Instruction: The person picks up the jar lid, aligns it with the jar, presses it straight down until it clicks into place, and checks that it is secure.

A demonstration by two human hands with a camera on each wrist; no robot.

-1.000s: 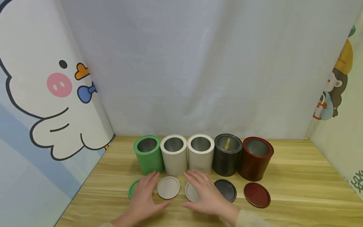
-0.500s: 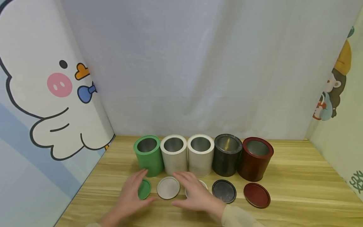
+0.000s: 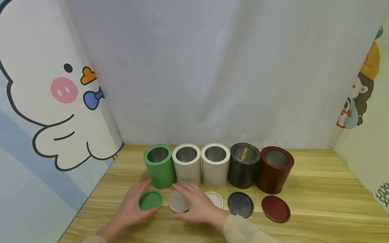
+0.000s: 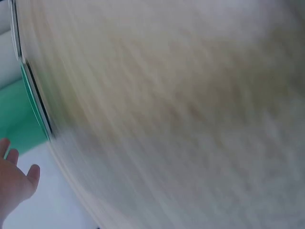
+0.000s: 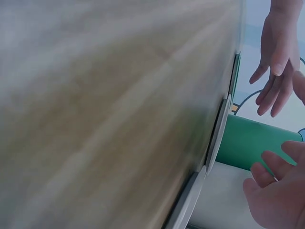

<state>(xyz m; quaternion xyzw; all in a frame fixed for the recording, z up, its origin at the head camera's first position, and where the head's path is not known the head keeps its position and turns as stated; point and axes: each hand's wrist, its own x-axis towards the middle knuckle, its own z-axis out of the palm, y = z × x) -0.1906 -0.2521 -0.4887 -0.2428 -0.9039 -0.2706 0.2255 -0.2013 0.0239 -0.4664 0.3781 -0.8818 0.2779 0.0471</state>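
Observation:
My left hand hovers with spread fingers around the left side of a green lid, holding nothing. My right hand, fingers apart and thumb out, hangs above a grey-white lid and partly hides it. Right of that hand a second whitish lid shows in part. Behind the lids stand an uncovered green can, two off-white cans, the left one beside the other, a black can and a dark red can. In the right wrist view both hands hang above the lids.
A black lid and a dark red lid lie flat to the right on the wooden table. A pale curtain hangs behind the cans. Cartoon-printed walls flank the table on the left and right.
Both hands have moved left above the table. The green lid has come out from under the left hand, and the right hand now covers part of the left whitish lid. Lids and cans stay put.

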